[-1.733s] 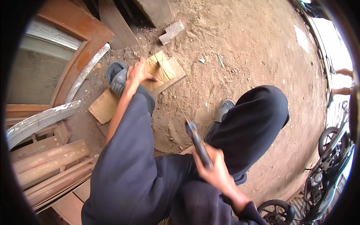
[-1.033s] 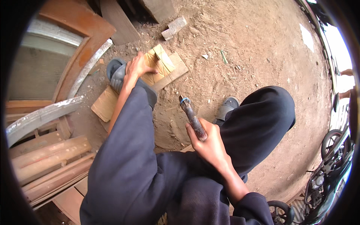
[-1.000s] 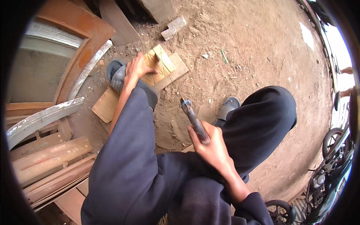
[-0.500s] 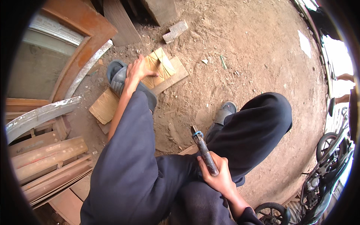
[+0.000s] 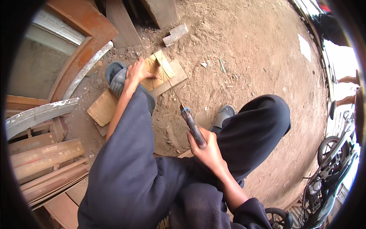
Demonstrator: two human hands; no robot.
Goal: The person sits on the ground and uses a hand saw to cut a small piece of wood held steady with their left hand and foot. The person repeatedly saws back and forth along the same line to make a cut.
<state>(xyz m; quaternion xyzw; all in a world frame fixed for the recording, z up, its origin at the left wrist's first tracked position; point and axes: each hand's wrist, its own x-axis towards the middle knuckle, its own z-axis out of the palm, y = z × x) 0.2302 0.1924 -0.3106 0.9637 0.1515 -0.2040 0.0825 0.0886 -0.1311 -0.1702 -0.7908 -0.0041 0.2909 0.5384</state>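
Observation:
My left hand point(image 5: 138, 73) presses down on a pale wooden board point(image 5: 167, 70) marked with crossing lines, thumb spread away from the fingers. A grey sandal point(image 5: 117, 78) on my left foot is planted across the same board, whose other end point(image 5: 103, 108) shows beyond it. Beneath lies a plainer plank point(image 5: 179, 76). In my right hand point(image 5: 209, 152), fingers wrapped round it, is the dark handle of a hand saw point(image 5: 193, 128) with a blue band. Its thin blade, seen nearly edge-on, reaches over the board; whether the teeth touch the wood is hard to tell.
A brown wooden frame with a pane point(image 5: 82, 49) and stacked planks point(image 5: 49, 160) stand at the left. A small wood block point(image 5: 175, 35) lies on the dirt ground point(image 5: 248, 57) among shavings. A motorcycle point(image 5: 320, 183) and another person's legs point(image 5: 347, 89) are at the right.
My right hand has moved forward and left with the saw, and the blade now stretches across the board. My left hand has stayed on the board.

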